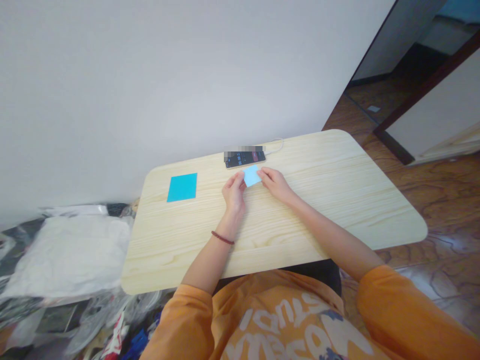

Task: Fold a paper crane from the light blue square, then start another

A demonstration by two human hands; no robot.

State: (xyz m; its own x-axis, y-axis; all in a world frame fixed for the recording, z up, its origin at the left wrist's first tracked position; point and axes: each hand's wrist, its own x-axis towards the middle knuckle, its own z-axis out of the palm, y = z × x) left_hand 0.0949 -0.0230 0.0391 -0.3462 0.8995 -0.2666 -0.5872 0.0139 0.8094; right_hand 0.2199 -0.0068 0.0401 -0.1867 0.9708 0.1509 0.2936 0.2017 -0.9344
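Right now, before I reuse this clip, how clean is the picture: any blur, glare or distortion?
In the head view, wide-angle distortion slants the door frame and curves the tabletop; a pixelated strip hides the top of the phone; glare marks the floor; the left hand, right hand and pale blue note look sharp.

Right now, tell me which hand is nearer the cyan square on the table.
Left. The left hand lies to the right of the cyan square. The right hand lies farther right, beyond the pale blue paper that both hands hold.
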